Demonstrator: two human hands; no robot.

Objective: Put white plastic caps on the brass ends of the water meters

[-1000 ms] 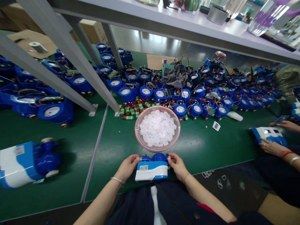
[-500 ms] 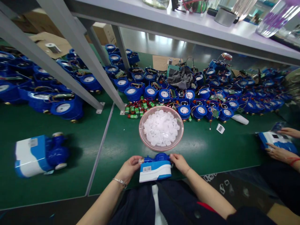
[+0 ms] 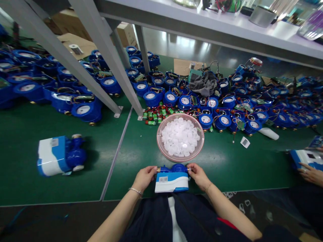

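Observation:
A blue-and-white water meter (image 3: 172, 182) lies at the table's front edge, its blue pipe body on the far side and its labelled cover toward me. My left hand (image 3: 145, 178) pinches the brass threaded end on the left. At the opposite pipe end, the fingers of my right hand (image 3: 200, 176) are closed; whether a cap is under them I cannot make out. Just beyond the meter stands a pink-rimmed bowl (image 3: 159, 144) full of white plastic caps (image 3: 180, 137). Off to the left rests a second water meter (image 3: 59, 155) with whitish caps on its ends.
Open blue meters (image 3: 224, 121) with wires crowd the back, beside green batteries (image 3: 150, 123). Grey shelf posts (image 3: 108, 57) rise at the left under a shelf (image 3: 202, 25). A co-worker's hand (image 3: 311, 173) touches another meter (image 3: 306, 158) at the far right.
The view has swung left, so everything sits further right in the picture. Both my hands keep their places at the meter's ends.

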